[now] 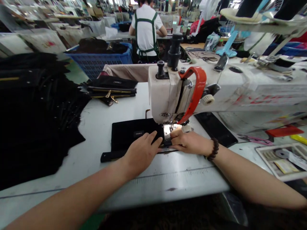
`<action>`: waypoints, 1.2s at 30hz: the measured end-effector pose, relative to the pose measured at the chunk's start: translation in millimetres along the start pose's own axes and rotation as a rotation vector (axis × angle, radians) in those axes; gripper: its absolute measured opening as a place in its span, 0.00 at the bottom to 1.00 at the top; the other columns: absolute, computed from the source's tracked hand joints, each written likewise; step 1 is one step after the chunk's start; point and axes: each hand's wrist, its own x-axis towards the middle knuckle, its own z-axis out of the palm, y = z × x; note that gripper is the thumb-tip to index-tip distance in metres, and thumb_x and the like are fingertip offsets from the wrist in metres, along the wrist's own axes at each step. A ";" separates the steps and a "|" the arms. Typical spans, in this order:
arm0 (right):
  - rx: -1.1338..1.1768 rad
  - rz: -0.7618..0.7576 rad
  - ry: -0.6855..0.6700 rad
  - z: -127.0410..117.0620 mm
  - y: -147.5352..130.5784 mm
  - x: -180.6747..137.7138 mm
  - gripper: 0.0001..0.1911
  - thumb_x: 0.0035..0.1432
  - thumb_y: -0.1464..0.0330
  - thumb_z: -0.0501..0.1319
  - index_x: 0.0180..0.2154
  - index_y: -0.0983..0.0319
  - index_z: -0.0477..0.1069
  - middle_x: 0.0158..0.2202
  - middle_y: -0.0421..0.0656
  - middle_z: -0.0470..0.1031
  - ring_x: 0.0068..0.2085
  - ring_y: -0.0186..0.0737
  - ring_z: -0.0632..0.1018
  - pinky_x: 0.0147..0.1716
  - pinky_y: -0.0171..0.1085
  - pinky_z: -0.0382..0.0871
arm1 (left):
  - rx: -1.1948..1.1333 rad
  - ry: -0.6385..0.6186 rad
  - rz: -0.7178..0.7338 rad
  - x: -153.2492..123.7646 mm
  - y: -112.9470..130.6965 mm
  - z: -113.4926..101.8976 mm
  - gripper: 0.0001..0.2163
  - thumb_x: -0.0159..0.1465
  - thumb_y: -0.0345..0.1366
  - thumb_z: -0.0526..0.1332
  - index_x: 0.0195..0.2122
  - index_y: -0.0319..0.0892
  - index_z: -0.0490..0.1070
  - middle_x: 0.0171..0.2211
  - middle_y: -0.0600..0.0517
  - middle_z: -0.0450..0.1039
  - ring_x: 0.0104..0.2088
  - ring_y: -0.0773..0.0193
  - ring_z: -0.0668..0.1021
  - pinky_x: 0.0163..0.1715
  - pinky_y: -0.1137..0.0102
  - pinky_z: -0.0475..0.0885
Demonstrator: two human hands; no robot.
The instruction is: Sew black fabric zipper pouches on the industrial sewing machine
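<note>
A black fabric panel (123, 132) with a small label lies on the sewing machine's white bed, its right end under the lit presser foot (167, 131). A narrow black strip (111, 156) runs along its near edge. My left hand (143, 151) rests on the panel, left of the foot, fingers stretched out over the fabric. Just right of the foot, my right hand (185, 140) has its fingers bent together on the panel's edge; the fingertips are partly hidden. The sewing machine (165, 92) has a red curved guard (195, 95) at its head.
A large heap of black fabric pieces (35, 121) covers the left side. Black zippered pouches (112, 88) lie behind the panel. At right are a dark flat phone-like slab (216, 129), pink-handled scissors (260, 140) and a parts tray (283, 163). A co-worker (146, 28) sits beyond a blue crate (103, 60).
</note>
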 end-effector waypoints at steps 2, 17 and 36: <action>-0.018 -0.017 0.039 0.7 3.9 -1.1 0.13 0.59 0.69 0.54 0.25 0.65 0.71 0.27 0.43 0.70 0.30 0.34 0.70 0.31 0.33 0.61 | -0.018 -0.010 0.000 5.4 -3.8 2.4 0.14 0.59 0.37 0.59 0.44 0.34 0.70 0.46 0.37 0.69 0.40 0.53 0.74 0.40 0.61 0.71; -0.211 0.059 0.349 2.0 5.4 -4.0 0.12 0.57 0.65 0.56 0.27 0.65 0.70 0.27 0.45 0.72 0.30 0.39 0.71 0.32 0.38 0.63 | -0.152 -0.086 -0.014 19.1 -15.6 8.3 0.21 0.59 0.43 0.58 0.48 0.31 0.66 0.46 0.39 0.66 0.45 0.51 0.70 0.44 0.60 0.69; -0.387 -0.045 0.332 19.3 -2.7 -6.8 0.12 0.61 0.73 0.49 0.42 0.69 0.68 0.26 0.44 0.72 0.29 0.38 0.72 0.33 0.38 0.64 | -0.062 -0.088 0.018 18.8 -9.9 4.5 0.17 0.61 0.40 0.57 0.45 0.30 0.67 0.44 0.39 0.68 0.44 0.54 0.70 0.42 0.62 0.70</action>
